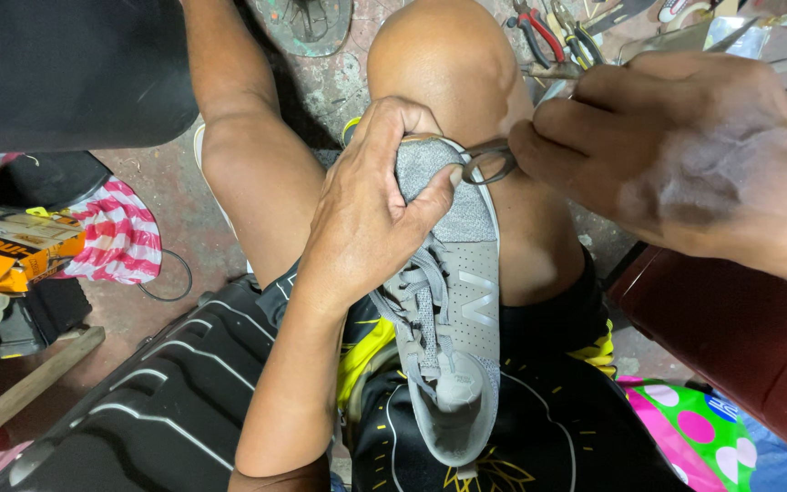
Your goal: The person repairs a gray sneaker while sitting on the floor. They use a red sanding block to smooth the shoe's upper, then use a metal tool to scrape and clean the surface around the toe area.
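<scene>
- Both hands work one grey sneaker [453, 301] lying along the thigh.
- Left hand [366, 214] clamps its toe.
- Right hand [685, 150] pinches scissors [489, 162] beside that grip.
- Cutting looks barely begun; laces untouched.

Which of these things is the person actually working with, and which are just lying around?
In use: grey sneaker, gripped at the toe by the left hand; scissors in the right hand.

Lying about: red-handled pliers, striped cloth, orange box, sandal.
</scene>
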